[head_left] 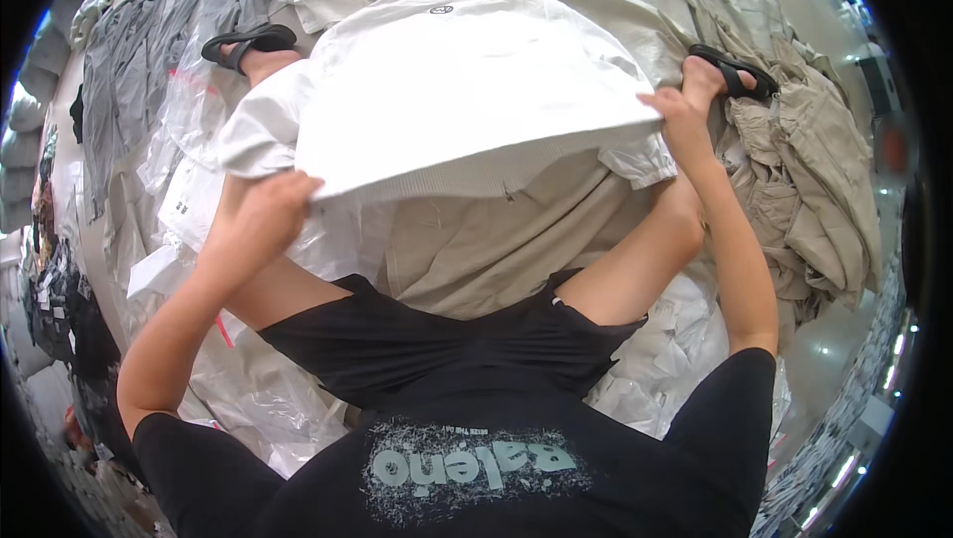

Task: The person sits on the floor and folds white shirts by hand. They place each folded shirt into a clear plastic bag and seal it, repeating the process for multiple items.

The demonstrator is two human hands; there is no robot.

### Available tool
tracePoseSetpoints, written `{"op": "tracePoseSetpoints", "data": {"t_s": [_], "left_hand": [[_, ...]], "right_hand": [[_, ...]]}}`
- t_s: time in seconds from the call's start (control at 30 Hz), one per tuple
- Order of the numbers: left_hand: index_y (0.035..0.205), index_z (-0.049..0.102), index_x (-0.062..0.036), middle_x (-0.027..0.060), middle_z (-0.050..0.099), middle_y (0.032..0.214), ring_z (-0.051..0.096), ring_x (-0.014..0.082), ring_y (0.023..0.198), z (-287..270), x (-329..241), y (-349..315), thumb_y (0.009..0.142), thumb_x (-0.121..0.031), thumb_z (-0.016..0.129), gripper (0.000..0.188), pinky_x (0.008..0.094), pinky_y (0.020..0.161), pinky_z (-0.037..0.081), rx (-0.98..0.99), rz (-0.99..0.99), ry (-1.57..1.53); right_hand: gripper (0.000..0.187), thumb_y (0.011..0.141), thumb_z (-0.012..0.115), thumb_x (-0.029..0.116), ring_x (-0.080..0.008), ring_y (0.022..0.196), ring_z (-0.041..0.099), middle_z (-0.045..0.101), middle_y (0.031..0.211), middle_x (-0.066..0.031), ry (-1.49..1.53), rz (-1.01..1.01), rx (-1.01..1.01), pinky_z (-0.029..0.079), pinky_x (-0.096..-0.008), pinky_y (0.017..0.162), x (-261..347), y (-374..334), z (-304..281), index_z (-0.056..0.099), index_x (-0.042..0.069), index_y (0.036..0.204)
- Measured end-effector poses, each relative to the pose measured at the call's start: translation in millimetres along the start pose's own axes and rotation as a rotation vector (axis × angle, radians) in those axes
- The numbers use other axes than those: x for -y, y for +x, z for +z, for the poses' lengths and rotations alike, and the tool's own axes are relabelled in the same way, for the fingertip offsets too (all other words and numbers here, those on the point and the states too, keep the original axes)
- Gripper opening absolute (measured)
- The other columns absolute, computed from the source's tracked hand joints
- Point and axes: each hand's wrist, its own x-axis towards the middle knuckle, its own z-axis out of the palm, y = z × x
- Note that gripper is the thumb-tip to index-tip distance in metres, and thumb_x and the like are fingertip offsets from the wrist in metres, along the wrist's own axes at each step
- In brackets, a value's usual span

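Note:
A white jacket [467,81] is spread between my legs, its collar at the far end and its hem nearest me. At the hem's left corner, my left hand [273,205] is closed on the fabric, slightly blurred. My right hand [680,123] pinches the hem's right corner, farther from me. The hem is lifted and stretched taut between them, showing a finely lined inner side beneath. One sleeve [260,131] hangs by my left hand, and an elastic-looking cuff [640,163] shows below my right hand.
Beige cloth [486,230] lies under the jacket. Crumpled khaki garments [799,181] are heaped at the right, grey garments [149,71] at the far left. Clear plastic bags [278,409] lie around my legs. My feet in black sandals [260,40] flank the jacket.

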Motion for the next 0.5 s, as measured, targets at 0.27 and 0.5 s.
{"op": "tracePoseSetpoints", "data": {"t_s": [0.27,0.5], "left_hand": [[0.117,0.078,-0.0042,0.0179,0.077,0.113,0.071,0.0374,0.105,26.4,48.0,2.7,0.093,-0.022,0.080,0.030,0.0475,0.099,0.054,0.424,-0.273,-0.255],[0.162,0.046,-0.0108,0.0256,0.055,0.152,0.055,0.0408,0.140,-11.4,129.3,37.7,0.086,-0.045,0.086,0.093,0.0493,0.113,0.046,-0.249,-0.409,0.663]], "right_hand": [[0.056,0.096,0.072,0.032,-0.0406,0.142,0.055,0.060,0.152,-0.0224,-0.110,-0.029,0.813,0.046,-0.0531,0.118,58.6,-13.4,6.9,0.066,0.010,0.146],[0.062,0.096,0.044,-0.005,-0.0375,0.154,0.044,0.049,0.164,-0.0252,0.456,-0.121,0.084,0.032,-0.0475,0.130,232.8,144.7,159.8,0.048,-0.004,0.157]]}}
